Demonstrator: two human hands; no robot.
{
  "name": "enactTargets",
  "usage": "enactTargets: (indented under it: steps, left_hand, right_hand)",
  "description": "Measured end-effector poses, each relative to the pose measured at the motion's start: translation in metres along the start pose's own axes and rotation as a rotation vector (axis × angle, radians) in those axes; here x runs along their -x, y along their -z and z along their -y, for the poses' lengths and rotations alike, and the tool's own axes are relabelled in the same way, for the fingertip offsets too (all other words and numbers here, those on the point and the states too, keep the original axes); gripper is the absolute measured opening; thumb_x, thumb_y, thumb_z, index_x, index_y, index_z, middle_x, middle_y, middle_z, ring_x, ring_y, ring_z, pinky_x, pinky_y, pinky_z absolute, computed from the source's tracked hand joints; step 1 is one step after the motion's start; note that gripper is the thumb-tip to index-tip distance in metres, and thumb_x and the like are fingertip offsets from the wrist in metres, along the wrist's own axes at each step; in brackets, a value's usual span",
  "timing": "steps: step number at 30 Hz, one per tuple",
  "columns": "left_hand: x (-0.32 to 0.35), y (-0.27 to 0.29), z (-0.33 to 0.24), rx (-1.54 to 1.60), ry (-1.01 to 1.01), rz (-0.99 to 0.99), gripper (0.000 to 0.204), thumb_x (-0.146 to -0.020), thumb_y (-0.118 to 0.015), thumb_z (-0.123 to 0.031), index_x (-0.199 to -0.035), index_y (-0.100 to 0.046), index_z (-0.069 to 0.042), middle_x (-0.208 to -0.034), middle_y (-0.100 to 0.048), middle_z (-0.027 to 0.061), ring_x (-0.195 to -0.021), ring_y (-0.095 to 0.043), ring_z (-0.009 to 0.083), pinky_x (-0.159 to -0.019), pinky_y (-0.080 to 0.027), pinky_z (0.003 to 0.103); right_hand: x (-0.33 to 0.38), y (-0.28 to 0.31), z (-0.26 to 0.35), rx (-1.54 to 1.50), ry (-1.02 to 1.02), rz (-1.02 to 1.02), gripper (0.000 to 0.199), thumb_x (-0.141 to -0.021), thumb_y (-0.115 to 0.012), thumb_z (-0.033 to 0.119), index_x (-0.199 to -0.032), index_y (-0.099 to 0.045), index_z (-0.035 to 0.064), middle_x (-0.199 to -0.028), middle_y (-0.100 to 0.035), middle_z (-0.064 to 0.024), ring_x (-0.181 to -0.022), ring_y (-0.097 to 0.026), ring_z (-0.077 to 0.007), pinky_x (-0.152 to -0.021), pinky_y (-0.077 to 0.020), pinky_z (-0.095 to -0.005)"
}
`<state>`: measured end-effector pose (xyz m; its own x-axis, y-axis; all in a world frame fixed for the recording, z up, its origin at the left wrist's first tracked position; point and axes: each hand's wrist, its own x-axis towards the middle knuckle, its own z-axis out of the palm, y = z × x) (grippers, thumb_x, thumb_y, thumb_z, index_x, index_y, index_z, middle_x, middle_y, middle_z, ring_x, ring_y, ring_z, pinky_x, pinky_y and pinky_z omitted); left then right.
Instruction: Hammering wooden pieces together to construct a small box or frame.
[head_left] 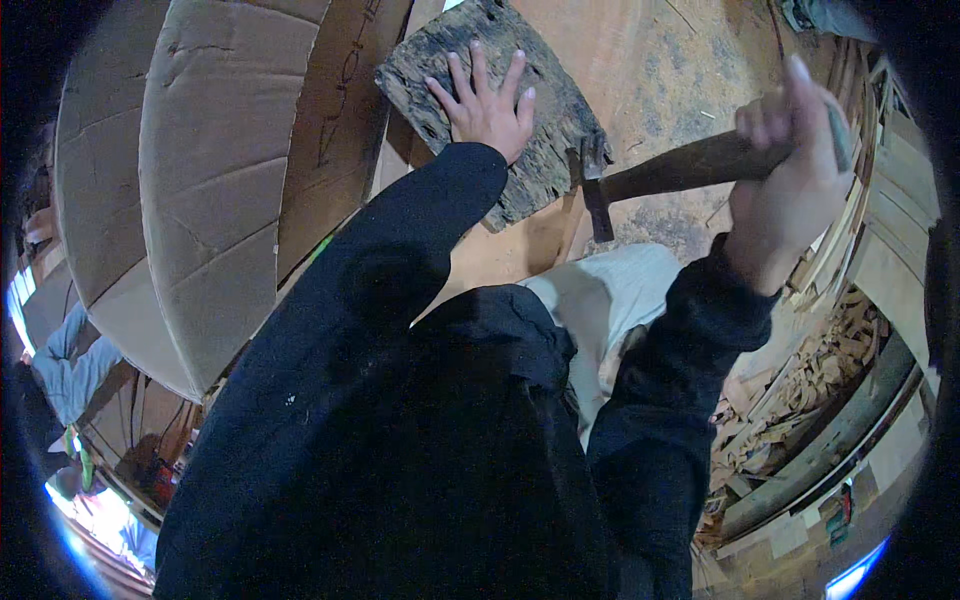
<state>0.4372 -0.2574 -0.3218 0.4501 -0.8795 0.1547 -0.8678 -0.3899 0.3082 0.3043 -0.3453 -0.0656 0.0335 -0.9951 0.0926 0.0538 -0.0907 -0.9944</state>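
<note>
My left hand (490,112) lies flat with its fingers spread on a rough, weathered slab of wood (545,105), whose dark grey surface is pitted and cracked. To the right, my right hand (795,165) is wrapped round the thick wooden handle of a hammer (690,168). The dark metal head points left and is at the slab's lower right corner; whether it touches the wood I cannot tell. Under the slab is a pale wooden surface (640,60) sprinkled with sawdust and small chips.
Tall brown cardboard sheets (225,150) stand close on my left. A heap of wood shavings and offcuts (815,385) lies at the lower right, beside long timber strips (890,230). Another person's blue-clad leg (75,365) shows at the far left. Pale cloth (620,290) lies below the slab.
</note>
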Motion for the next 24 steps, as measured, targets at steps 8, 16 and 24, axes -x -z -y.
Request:
enactTargets:
  steps: [8,16,24]
  left_hand:
    - [0.0,0.005,0.007,0.028,0.007,0.003,0.047,-0.09,-0.04,-0.04,-0.136,-0.039,-0.029,-0.145,-0.02,0.0216,-0.132,-0.012,0.0491,-0.099,-0.004,0.071]
    - [-0.001,0.004,0.006,0.028,0.03,0.032,0.05,-0.089,-0.042,-0.042,-0.137,-0.036,-0.03,-0.147,-0.015,0.0197,-0.133,-0.01,0.0475,-0.1,0.0,0.07]
    - [0.0,0.006,0.007,0.054,0.024,0.026,0.049,-0.088,-0.044,-0.041,-0.136,-0.038,-0.032,-0.147,-0.015,0.0192,-0.133,-0.011,0.0482,-0.099,-0.002,0.071]
  right_hand:
    - [-0.052,0.015,-0.033,-0.065,-0.197,0.117,0.011,-0.086,-0.058,0.011,-0.086,-0.06,0.0006,-0.063,-0.039,0.0017,-0.055,-0.037,-0.0095,-0.055,-0.0339,-0.026]
    - [-0.024,-0.052,-0.009,0.102,-0.067,0.208,0.027,-0.082,-0.059,0.014,-0.062,-0.042,0.0112,-0.054,-0.038,0.003,-0.046,-0.037,-0.0082,-0.046,-0.0304,-0.0222]
    - [-0.036,-0.027,-0.019,-0.018,-0.203,0.435,0.013,-0.085,-0.059,0.009,-0.074,-0.055,0.0041,-0.06,-0.037,0.0024,-0.054,-0.035,-0.0076,-0.053,-0.0307,-0.0248]
